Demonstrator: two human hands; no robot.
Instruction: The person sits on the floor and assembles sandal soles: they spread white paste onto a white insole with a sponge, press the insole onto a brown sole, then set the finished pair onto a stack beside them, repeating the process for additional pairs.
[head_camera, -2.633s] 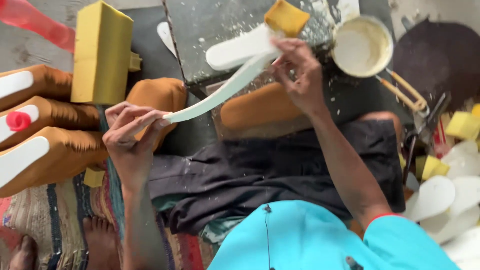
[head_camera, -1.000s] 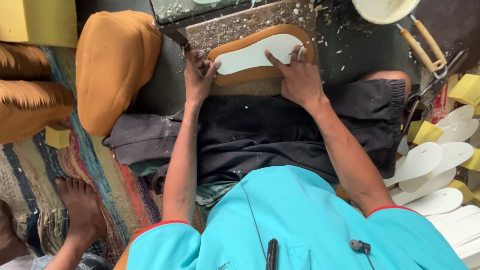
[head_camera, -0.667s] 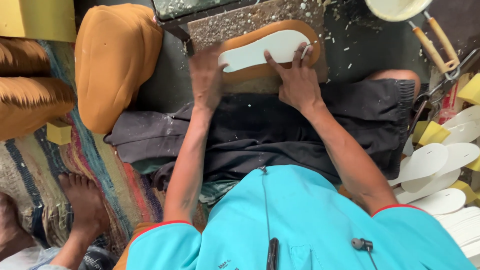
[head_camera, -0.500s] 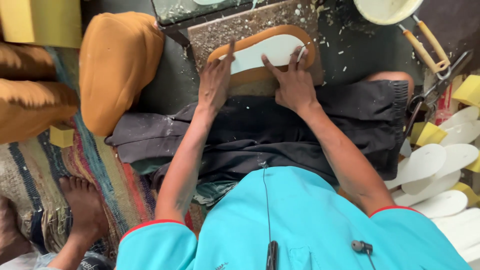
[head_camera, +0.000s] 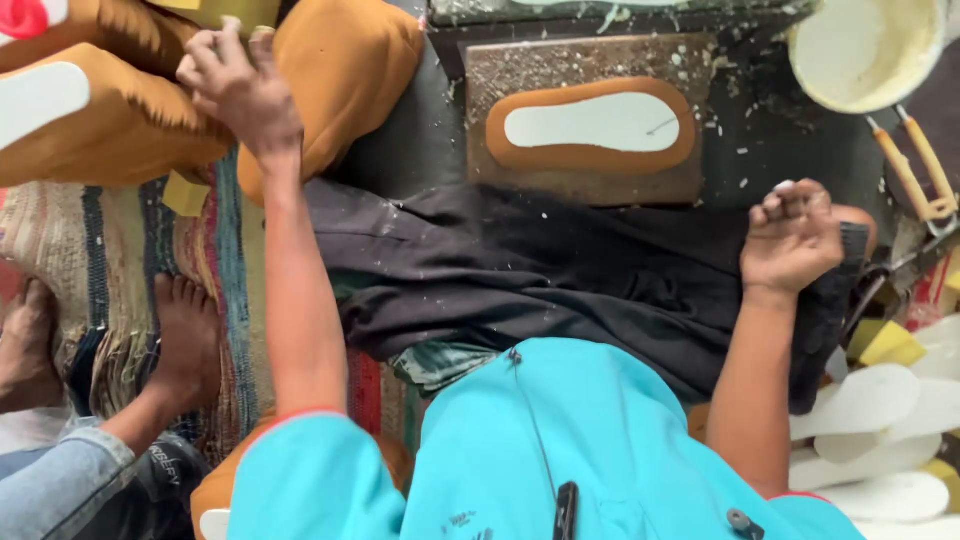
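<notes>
The person wears a bright turquoise short-sleeved shirt (head_camera: 560, 440) with a thin red-orange trim along each sleeve hem. A thin dark cord runs down the shirt front from the collar to a small black clip-shaped device (head_camera: 566, 505), and a second small round black fitting (head_camera: 740, 522) sits to the right of that device. Above the shirt, dark charcoal trousers (head_camera: 560, 280) cover the lap, speckled with pale dust and fine shavings; forearms and both hands are bare.
</notes>
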